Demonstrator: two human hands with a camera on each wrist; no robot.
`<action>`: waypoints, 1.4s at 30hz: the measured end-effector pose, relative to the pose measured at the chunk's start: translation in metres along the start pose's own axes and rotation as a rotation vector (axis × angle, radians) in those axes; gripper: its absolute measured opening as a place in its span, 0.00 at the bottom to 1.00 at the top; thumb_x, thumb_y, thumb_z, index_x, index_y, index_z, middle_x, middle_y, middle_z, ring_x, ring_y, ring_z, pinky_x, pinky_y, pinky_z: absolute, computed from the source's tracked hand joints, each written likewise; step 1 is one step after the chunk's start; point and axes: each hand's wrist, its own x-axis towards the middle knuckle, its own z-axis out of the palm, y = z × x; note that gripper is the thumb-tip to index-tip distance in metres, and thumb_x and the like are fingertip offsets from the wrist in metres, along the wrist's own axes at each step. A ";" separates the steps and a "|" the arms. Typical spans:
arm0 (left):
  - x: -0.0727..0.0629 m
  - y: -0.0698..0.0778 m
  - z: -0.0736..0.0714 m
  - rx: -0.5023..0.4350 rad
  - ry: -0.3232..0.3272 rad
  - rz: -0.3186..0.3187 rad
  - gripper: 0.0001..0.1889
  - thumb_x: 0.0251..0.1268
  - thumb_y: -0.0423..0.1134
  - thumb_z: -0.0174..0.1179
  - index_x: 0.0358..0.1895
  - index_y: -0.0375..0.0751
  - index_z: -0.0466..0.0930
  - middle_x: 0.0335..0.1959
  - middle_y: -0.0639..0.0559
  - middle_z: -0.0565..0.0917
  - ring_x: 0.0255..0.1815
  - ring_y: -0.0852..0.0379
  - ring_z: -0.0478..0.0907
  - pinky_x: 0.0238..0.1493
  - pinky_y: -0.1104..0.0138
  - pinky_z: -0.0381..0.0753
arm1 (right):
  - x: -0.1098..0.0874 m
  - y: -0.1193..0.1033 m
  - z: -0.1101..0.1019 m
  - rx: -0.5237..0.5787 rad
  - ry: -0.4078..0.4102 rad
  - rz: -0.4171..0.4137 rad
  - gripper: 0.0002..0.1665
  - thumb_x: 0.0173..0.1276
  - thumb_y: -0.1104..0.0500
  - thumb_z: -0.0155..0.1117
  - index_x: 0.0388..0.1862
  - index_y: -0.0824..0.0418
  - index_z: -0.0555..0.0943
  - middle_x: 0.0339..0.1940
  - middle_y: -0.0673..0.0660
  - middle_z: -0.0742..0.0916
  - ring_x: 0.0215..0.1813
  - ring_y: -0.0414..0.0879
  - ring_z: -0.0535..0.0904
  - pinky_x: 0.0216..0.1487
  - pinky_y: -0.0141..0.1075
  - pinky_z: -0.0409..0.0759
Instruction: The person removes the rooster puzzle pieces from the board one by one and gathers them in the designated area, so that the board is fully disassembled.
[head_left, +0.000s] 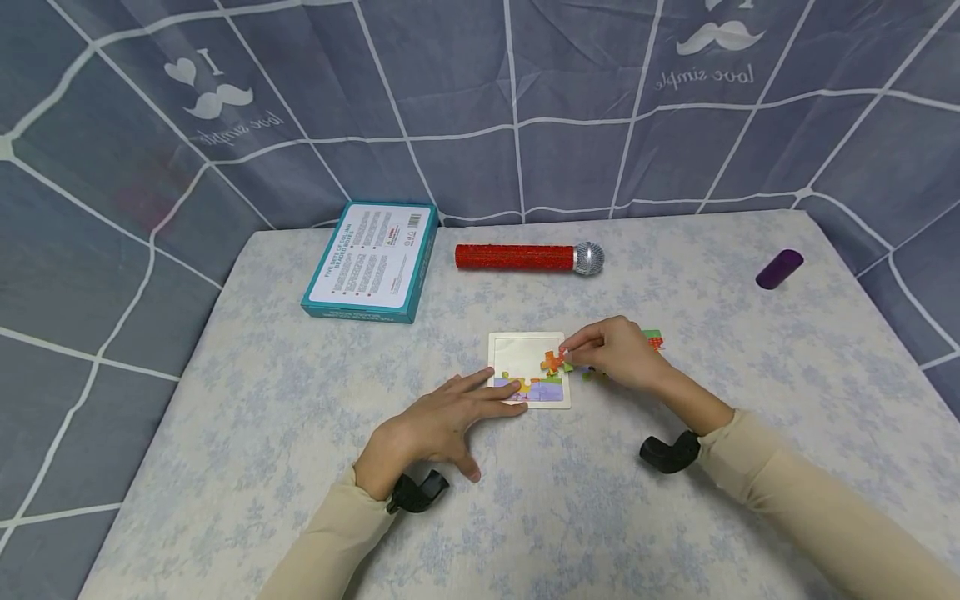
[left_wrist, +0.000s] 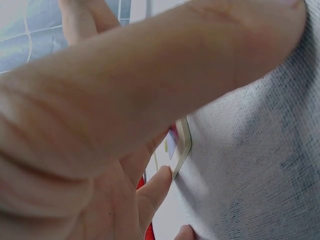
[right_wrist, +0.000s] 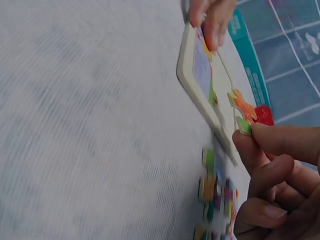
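Note:
A white puzzle tray (head_left: 525,335) lies at the middle of the table, its near row filled with lilac, yellow and green pieces. My left hand (head_left: 450,421) rests at the tray's left near corner, fingers spread and straight over the filled row. Between thumb and forefinger, my right hand (head_left: 626,354) pinches an orange and green puzzle piece (right_wrist: 244,109) over the tray's right side. Loose puzzle pieces (right_wrist: 212,185) lie beside the tray, partly hidden by the right hand in the head view. The left thumb fills much of the left wrist view.
A teal and white box (head_left: 371,262) lies at the back left. Right of it is a red microphone (head_left: 517,257) with a silver head. A purple cylinder (head_left: 780,269) lies at the far right. Grey checked cloth (head_left: 465,100) hangs behind the table.

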 end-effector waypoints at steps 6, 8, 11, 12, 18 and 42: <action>0.000 0.000 0.000 -0.004 0.003 0.008 0.51 0.37 0.42 0.82 0.72 0.57 0.68 0.78 0.63 0.56 0.80 0.49 0.41 0.76 0.47 0.45 | -0.014 0.013 -0.017 0.034 -0.009 0.076 0.15 0.65 0.56 0.69 0.48 0.62 0.87 0.34 0.53 0.90 0.26 0.41 0.73 0.26 0.33 0.70; -0.001 0.001 -0.001 -0.008 0.004 0.010 0.51 0.37 0.42 0.82 0.72 0.56 0.68 0.78 0.63 0.56 0.80 0.49 0.41 0.76 0.47 0.45 | -0.022 0.019 -0.024 0.038 -0.004 0.098 0.17 0.65 0.55 0.68 0.49 0.63 0.86 0.34 0.53 0.90 0.27 0.42 0.73 0.27 0.34 0.71; -0.001 0.001 -0.001 -0.010 0.002 0.009 0.51 0.37 0.42 0.82 0.72 0.56 0.68 0.78 0.63 0.56 0.80 0.49 0.41 0.76 0.47 0.45 | -0.032 0.030 -0.036 0.050 0.009 0.126 0.20 0.65 0.52 0.69 0.51 0.64 0.86 0.37 0.54 0.90 0.34 0.42 0.77 0.32 0.35 0.75; -0.001 0.001 -0.001 -0.010 0.002 0.009 0.51 0.37 0.42 0.82 0.72 0.56 0.68 0.78 0.63 0.56 0.80 0.49 0.40 0.76 0.47 0.45 | -0.035 0.033 -0.040 0.055 0.014 0.134 0.21 0.66 0.52 0.69 0.51 0.64 0.85 0.38 0.55 0.90 0.37 0.43 0.78 0.34 0.35 0.76; -0.003 0.001 -0.001 -0.017 0.002 0.003 0.50 0.37 0.41 0.82 0.72 0.56 0.68 0.78 0.63 0.56 0.80 0.50 0.40 0.76 0.47 0.43 | -0.053 0.053 -0.061 0.048 0.044 0.163 0.24 0.66 0.49 0.68 0.54 0.65 0.84 0.36 0.53 0.90 0.31 0.40 0.72 0.29 0.34 0.72; -0.001 0.002 0.000 -0.020 -0.001 -0.009 0.51 0.36 0.40 0.82 0.72 0.56 0.69 0.78 0.63 0.56 0.80 0.51 0.40 0.76 0.48 0.43 | -0.056 0.064 -0.063 -0.166 0.107 0.201 0.16 0.67 0.51 0.65 0.43 0.63 0.84 0.28 0.49 0.86 0.28 0.41 0.74 0.28 0.34 0.72</action>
